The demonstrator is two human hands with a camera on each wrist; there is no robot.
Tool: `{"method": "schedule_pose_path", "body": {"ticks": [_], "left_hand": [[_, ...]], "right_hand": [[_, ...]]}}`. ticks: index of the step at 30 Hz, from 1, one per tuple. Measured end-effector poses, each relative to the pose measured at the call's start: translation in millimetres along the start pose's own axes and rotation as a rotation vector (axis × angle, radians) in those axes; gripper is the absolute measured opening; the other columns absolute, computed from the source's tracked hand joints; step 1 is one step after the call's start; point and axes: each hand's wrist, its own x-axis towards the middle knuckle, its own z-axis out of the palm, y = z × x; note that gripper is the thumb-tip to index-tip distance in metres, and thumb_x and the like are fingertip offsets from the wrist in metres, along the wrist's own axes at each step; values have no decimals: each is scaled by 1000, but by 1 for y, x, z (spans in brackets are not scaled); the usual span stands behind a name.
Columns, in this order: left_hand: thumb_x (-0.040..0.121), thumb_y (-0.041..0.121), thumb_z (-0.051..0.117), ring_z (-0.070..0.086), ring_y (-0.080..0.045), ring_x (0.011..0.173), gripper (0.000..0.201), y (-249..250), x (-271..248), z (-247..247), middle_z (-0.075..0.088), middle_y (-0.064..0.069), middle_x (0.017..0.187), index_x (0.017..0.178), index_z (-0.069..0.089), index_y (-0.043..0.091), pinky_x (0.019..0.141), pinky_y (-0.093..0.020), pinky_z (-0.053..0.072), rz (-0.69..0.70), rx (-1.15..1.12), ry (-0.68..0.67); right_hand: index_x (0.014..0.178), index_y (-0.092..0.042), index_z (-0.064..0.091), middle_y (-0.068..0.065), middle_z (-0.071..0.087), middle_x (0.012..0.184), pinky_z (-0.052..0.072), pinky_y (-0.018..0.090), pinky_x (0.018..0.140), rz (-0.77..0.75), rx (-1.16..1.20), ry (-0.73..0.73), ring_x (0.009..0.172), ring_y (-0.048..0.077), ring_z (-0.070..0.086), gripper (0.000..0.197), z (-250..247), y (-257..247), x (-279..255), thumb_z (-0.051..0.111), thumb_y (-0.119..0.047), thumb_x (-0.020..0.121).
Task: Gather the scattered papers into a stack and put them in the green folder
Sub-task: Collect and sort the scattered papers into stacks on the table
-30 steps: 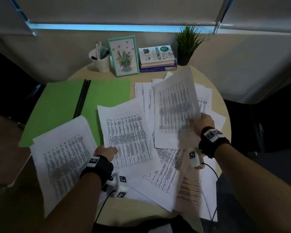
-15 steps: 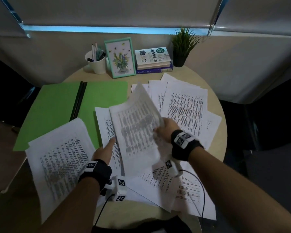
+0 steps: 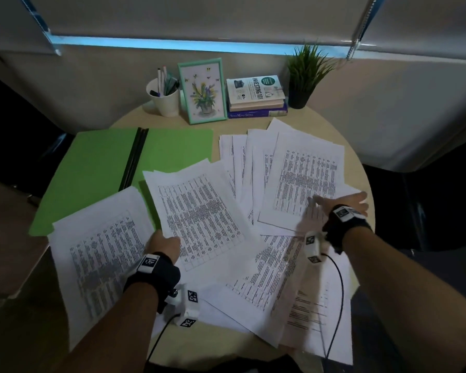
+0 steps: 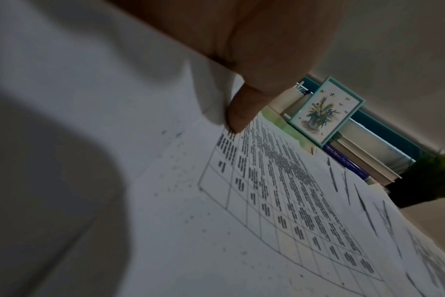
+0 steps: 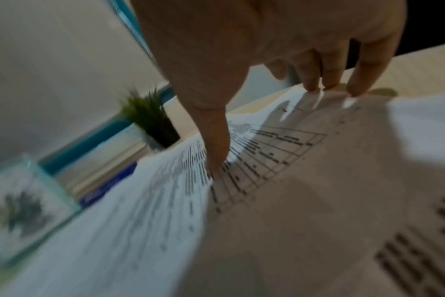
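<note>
The green folder (image 3: 100,168) lies open on the left of the round table (image 3: 359,170). Printed sheets are spread over the rest of it. My left hand (image 3: 163,242) pinches the near left edge of the middle sheets (image 3: 199,211). Its thumb (image 4: 244,116) lies on top of them, and its fingers are hidden underneath. Another sheet (image 3: 102,254) lies left of that hand, over the folder's near corner. My right hand (image 3: 339,201) is open, fingers spread, on the top sheet of the right pile (image 3: 304,179). Its thumb tip (image 5: 216,160) and fingertips (image 5: 330,84) touch that sheet near its edge.
A pen cup (image 3: 164,99), a framed flower picture (image 3: 202,91), stacked books (image 3: 256,95) and a potted plant (image 3: 306,76) stand along the back. More sheets (image 3: 275,278) overlap toward the near right edge. The left sheet hangs past the table's rim.
My right hand carried a sheet leftward, laid it on the middle sheets at my left hand, let go and went back to the right pile. My left hand now pinches the middle sheets.
</note>
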Motion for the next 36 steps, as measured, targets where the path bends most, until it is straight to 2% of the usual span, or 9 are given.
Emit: {"method": "schedule_pose_path", "body": {"ticks": [7, 10, 13, 19, 24, 27, 30, 33, 36], "left_hand": [[91, 20, 53, 41, -38, 133, 59, 1, 13, -2, 41, -14, 148, 146, 36, 8, 111, -49, 34, -28, 21, -9], [84, 23, 52, 46, -42, 126, 59, -1, 18, 2, 47, -17, 142, 141, 42, 9, 106, -52, 39, -38, 34, -34], [83, 23, 52, 50, -41, 122, 58, -2, 22, 4, 51, -17, 138, 138, 45, 9, 104, -51, 42, -34, 43, -39], [81, 20, 49, 54, -42, 117, 53, -2, 25, 5, 55, -18, 133, 133, 49, 7, 100, -53, 45, -41, 50, -29], [80, 21, 48, 55, -41, 117, 56, 1, 27, 7, 55, -18, 133, 134, 48, 7, 100, -53, 45, -43, 74, -27], [80, 18, 47, 55, -41, 117, 55, 4, 25, 8, 55, -18, 133, 134, 47, 7, 100, -53, 46, -48, 66, -38], [78, 21, 45, 56, -41, 114, 58, 5, 26, 9, 54, -18, 134, 135, 46, 8, 96, -50, 48, -55, 81, -61], [70, 24, 43, 57, -42, 113, 65, 5, 32, 10, 54, -21, 132, 132, 46, 4, 95, -52, 48, -58, 97, -87], [71, 22, 43, 55, -41, 116, 65, 6, 30, 10, 54, -20, 133, 133, 45, 4, 97, -51, 47, -64, 111, -104]], "right_hand": [[151, -5, -8, 23, 8, 155, 30, 52, 109, -138, -345, -157, 142, 41, 18, 135, 23, -27, -13, 82, -55, 64], [134, -8, 32, 21, 36, 137, 45, 52, 98, -200, -274, -187, 119, 44, 47, 89, 28, -39, -13, 82, -42, 69], [124, -15, 44, 17, 41, 128, 39, 53, 98, -296, -223, -4, 114, 41, 45, 57, 28, -41, -18, 72, -33, 77], [136, -16, 37, 14, 32, 142, 32, 52, 100, -488, -115, 290, 128, 38, 35, 65, 38, -36, -20, 64, -33, 80], [141, -13, 23, 17, 33, 139, 43, 55, 97, -180, -145, -41, 124, 41, 42, 101, 47, -46, -37, 82, -48, 67], [144, -13, 19, 19, 27, 145, 47, 50, 96, -170, -135, -186, 121, 43, 48, 101, 56, -54, -44, 82, -40, 70], [134, -2, 40, 14, 57, 120, 56, 38, 78, -215, -112, -289, 101, 34, 62, 78, 61, -61, -49, 80, -30, 73], [95, -7, 68, 4, 66, 79, 60, 40, 69, -297, -205, -317, 69, 22, 66, 41, 62, -71, -65, 85, -30, 66], [122, -3, 51, 17, 53, 120, 51, 43, 91, -272, -192, -294, 107, 35, 57, 67, 65, -79, -75, 82, -29, 69]]}}
